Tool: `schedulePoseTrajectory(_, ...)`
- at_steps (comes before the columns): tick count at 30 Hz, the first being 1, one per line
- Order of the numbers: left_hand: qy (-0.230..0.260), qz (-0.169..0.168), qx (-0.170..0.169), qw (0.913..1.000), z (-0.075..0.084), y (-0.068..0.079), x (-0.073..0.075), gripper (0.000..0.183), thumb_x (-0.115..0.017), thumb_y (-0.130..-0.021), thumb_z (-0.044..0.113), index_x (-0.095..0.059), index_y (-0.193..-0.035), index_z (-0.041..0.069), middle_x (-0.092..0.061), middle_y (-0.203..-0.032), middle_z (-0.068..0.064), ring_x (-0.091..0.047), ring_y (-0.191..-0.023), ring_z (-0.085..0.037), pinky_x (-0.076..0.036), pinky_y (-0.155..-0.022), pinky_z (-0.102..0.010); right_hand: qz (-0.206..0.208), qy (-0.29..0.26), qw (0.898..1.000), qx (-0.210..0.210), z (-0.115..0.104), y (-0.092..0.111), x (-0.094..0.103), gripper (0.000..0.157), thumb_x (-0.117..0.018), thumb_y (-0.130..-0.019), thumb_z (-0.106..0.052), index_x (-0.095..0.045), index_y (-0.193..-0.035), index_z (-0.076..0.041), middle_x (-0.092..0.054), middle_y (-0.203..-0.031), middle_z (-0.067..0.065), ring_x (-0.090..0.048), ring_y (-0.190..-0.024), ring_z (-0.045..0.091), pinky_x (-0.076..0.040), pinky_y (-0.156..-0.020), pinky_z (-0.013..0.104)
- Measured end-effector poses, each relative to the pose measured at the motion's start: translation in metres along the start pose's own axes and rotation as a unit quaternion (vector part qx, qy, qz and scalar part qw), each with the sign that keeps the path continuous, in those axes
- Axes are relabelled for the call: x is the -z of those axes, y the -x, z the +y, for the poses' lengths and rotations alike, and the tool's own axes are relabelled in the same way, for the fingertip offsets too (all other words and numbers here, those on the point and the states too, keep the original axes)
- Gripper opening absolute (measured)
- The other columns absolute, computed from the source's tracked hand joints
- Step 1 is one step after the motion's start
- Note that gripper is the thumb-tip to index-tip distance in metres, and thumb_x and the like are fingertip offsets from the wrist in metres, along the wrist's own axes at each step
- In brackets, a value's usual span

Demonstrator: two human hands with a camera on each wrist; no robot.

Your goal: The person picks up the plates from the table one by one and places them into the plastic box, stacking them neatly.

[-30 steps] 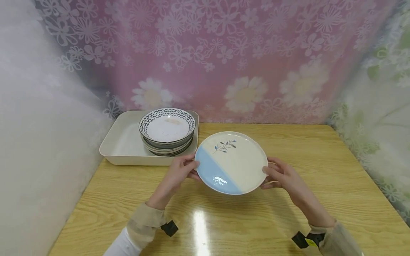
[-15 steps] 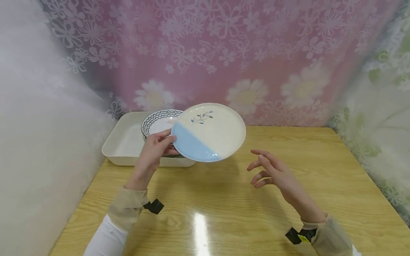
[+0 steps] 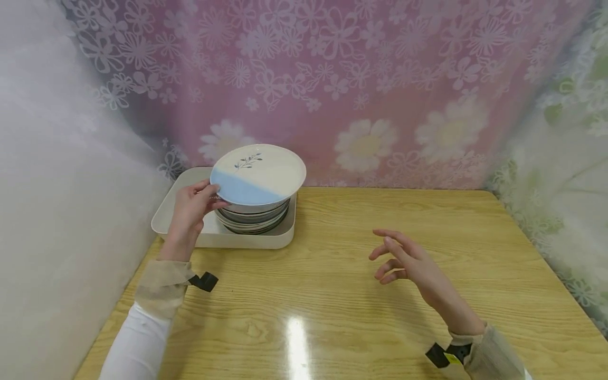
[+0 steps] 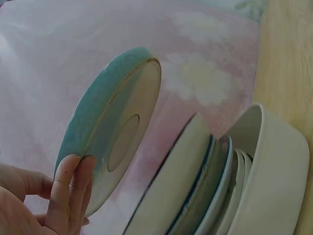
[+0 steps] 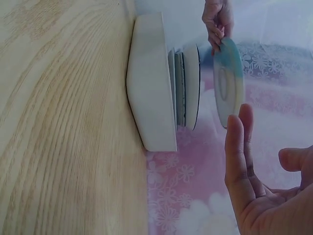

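My left hand (image 3: pixel 192 211) pinches the left rim of a round plate (image 3: pixel 261 177), cream and light blue with a leafy sprig. Thumb on top and fingers beneath, it holds the plate above a stack of dishes (image 3: pixel 254 221) in a white tray (image 3: pixel 247 241). In the left wrist view a gap shows between the plate's underside (image 4: pixel 124 142) and the top bowl (image 4: pixel 171 176). From the head, the plate hides most of that bowl. My right hand (image 3: pixel 408 264) hovers over the table at the right, fingers loosely bent and holding nothing.
The wooden table (image 3: pixel 332 295) spreads in front of and right of the tray. A pink flowered curtain (image 3: pixel 304 95) hangs behind it, and a pale cloth wall (image 3: pixel 81 174) stands close on the left. Black wrist cameras (image 3: pixel 204 282) sit on both wrists.
Both hands held the plate at first; the right hand let go and stayed at the right. The left hand carried the plate left and back, over the stacked dishes.
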State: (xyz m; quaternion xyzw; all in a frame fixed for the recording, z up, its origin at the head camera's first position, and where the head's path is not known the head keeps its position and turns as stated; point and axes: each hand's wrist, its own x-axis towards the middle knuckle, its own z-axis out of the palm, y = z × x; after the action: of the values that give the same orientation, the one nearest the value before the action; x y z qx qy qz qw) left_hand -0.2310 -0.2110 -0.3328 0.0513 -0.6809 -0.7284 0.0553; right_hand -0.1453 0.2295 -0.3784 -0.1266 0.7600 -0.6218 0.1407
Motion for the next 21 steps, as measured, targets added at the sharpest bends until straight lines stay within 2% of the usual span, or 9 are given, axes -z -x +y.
schedulePoseTrajectory(3,-0.011,0.012,0.012,0.9998,-0.003,-0.003,0.005,0.05,-0.053,-0.103,0.008,-0.04,-0.149,-0.008,-0.052,-0.125,-0.02,-0.065,-0.069,-0.004,-0.058,-0.071,-0.017,-0.001,-0.001,1.0,-0.004,0.003,0.0,0.001,0.054,-0.037,-0.112,-0.036,-0.032,-0.155,-0.005,-0.062,-0.113,0.015,-0.071,-0.08,0.033,-0.062,-0.073,0.045)
schedulePoseTrajectory(9,-0.024,0.028,0.036,0.9987,-0.01,-0.009,0.012,0.052,-0.051,-0.103,0.009,-0.037,-0.15,-0.008,-0.041,-0.146,-0.031,-0.066,-0.065,-0.001,-0.058,-0.07,-0.016,-0.002,-0.004,1.0,-0.011,0.008,-0.001,0.001,0.054,-0.037,-0.111,-0.038,-0.033,-0.155,-0.007,-0.063,-0.113,0.013,-0.072,-0.081,0.032,-0.061,-0.074,0.046)
schedulePoseTrajectory(14,-0.028,0.026,0.043,0.9984,-0.014,-0.011,0.015,0.052,-0.049,-0.104,0.009,-0.036,-0.151,-0.01,-0.04,-0.147,-0.033,-0.067,-0.062,0.001,-0.057,-0.072,-0.015,0.0,-0.004,1.0,-0.012,0.009,0.0,0.001,0.054,-0.038,-0.111,-0.038,-0.033,-0.155,-0.006,-0.063,-0.113,0.014,-0.071,-0.082,0.035,-0.062,-0.074,0.045)
schedulePoseTrajectory(19,-0.039,0.018,0.05,0.9978,-0.015,-0.012,0.018,0.057,-0.05,-0.104,0.013,-0.031,-0.154,-0.007,-0.033,-0.156,-0.028,-0.067,-0.062,0.003,-0.056,-0.076,-0.015,0.0,-0.006,1.0,-0.014,0.011,0.002,0.002,0.055,-0.037,-0.111,-0.038,-0.032,-0.155,-0.005,-0.062,-0.114,0.015,-0.071,-0.081,0.03,-0.062,-0.074,0.044)
schedulePoseTrajectory(21,-0.04,0.019,0.053,0.9976,-0.015,-0.013,0.018,0.056,-0.051,-0.104,0.014,-0.032,-0.153,-0.007,-0.038,-0.151,-0.028,-0.068,-0.063,0.002,-0.057,-0.077,-0.015,0.001,-0.008,1.0,-0.019,0.012,0.002,0.002,0.055,-0.038,-0.111,-0.038,-0.032,-0.155,-0.006,-0.063,-0.114,0.014,-0.071,-0.081,0.029,-0.062,-0.074,0.045)
